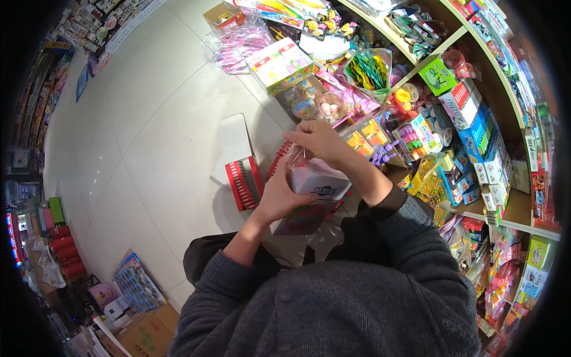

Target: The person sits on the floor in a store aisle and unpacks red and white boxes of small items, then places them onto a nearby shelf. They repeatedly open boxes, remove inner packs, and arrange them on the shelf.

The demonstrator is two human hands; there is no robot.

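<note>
My left hand [283, 192] holds a white and pink printed box [328, 185] in front of my lap, its thumb on the box's side. Clear plastic film [298, 156] bunches at the box's upper left end. Above it, my right hand [314, 138] pinches the film between thumb and fingers. A darker, reddish printed box [303, 218] shows just below the white one; whether the hand bears it too, I cannot tell. An open red and white carton [243, 183] with a row of packets stands on the floor to the left, its white lid [235, 136] folded back.
Goods in boxes and bags crowd the floor ahead, among them a white and green box [280, 64] and pink plastic packs [241, 47]. Wooden shelves [428, 60] with packaged goods curve along the right. A cardboard box [147, 334] stands at the lower left on the tiled floor [147, 178].
</note>
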